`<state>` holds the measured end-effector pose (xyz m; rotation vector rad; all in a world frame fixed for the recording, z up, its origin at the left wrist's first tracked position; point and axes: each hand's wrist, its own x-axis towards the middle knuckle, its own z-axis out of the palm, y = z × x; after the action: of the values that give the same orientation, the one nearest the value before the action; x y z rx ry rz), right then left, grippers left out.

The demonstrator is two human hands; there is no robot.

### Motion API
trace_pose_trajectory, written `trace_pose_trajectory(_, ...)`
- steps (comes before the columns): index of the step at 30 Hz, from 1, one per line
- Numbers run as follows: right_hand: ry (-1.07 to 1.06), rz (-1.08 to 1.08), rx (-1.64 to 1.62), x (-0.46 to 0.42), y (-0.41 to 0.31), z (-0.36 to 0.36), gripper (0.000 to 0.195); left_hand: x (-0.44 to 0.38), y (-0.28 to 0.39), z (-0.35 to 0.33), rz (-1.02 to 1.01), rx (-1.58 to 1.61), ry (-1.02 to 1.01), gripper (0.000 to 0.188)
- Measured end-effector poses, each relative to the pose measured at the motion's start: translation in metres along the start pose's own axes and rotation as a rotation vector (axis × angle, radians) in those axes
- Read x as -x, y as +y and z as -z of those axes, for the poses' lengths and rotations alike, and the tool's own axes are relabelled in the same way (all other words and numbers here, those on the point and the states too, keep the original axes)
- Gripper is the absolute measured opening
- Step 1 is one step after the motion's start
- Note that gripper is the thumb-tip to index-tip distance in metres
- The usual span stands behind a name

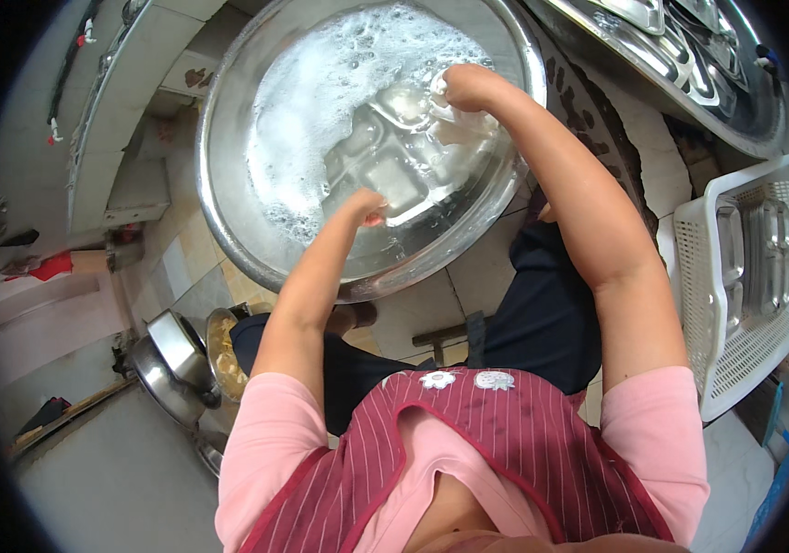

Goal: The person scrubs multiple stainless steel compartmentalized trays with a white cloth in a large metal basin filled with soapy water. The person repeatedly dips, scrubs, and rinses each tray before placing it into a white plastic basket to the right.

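In front of me stands a large round stainless steel basin (227,207) with soapy water and white foam (304,117). A metal compartment tray (394,181) lies in the water, partly covered by foam. My left hand (369,206) grips the near edge of this tray, its fingertips partly hidden at the water. On the basin's right side, my right hand (469,87) is closed around a wet white cloth (439,84), just above the far right part of the tray. Foam and glare blur the metal beneath that hand.
At upper right, another metal basin (746,142) holds several metal trays (684,59). A white plastic basket (715,359) to my right contains stacked compartment trays (757,256). Left of my knee are a metal pot (176,339) and a bowl of yellowish food scraps (230,363). Tiles cover the floor (401,325).
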<state>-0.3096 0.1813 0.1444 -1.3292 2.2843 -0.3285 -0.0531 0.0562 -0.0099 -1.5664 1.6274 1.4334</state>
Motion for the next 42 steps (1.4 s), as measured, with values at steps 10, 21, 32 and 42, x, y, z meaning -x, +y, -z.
trace_pose_trajectory(10, -0.034, 0.198, -0.086, -0.035, -0.034, -0.080, 0.039, 0.105, -0.015, 0.090, -0.075, 0.559, -0.272, 0.016)
trace_pose_trajectory(21, -0.193, 0.261, -0.601, 0.019, -0.116, -0.115, 0.038, 0.165, -0.026, 0.005, -0.644, 0.836, 0.011, 0.045)
trace_pose_trajectory(32, -0.005, 0.355, -0.574, 0.009, -0.137, -0.141, 0.034, 0.153, -0.036, 0.040, -0.670, 0.719, 0.075, 0.045)
trace_pose_trajectory(42, 0.272, 0.000, -0.684, -0.030, -0.099, -0.133, 0.040, 0.163, -0.022, 0.011, -0.825, 0.640, 0.083, 0.058)
